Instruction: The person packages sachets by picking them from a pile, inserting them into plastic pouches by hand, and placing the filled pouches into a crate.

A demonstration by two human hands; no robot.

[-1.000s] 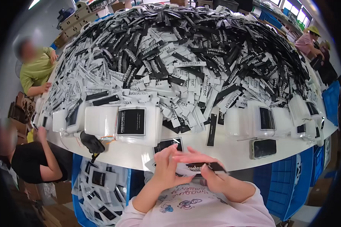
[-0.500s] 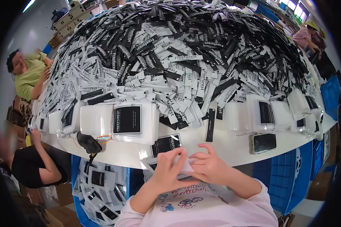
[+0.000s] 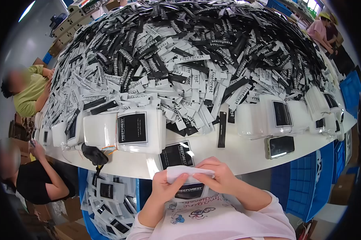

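Both my hands pinch the top edge of a white pouch with a black label (image 3: 190, 191), held in front of my chest at the table's near edge. My left hand (image 3: 164, 185) is closed on its left corner, and my right hand (image 3: 218, 176) is closed on its right side. Just beyond them a black-labelled bag (image 3: 177, 155) lies flat on the white table (image 3: 200, 150). Farther back is a large heap of black and white Freeforest sachets (image 3: 188, 60). One black sachet (image 3: 222, 130) lies apart from the heap.
Stacks of clear bags (image 3: 100, 130) stand left and right (image 3: 268, 120). A phone (image 3: 281, 147) lies at right, a black object (image 3: 94, 154) at left. A blue bin (image 3: 86, 208) holds filled bags; blue crates (image 3: 304, 184) stand at right. Co-workers (image 3: 28, 92) sit left and far right.
The Freeforest sachet seen in my hands at first no longer shows. My hands have come together on the pouch, its label now facing me. The view has shifted slightly.
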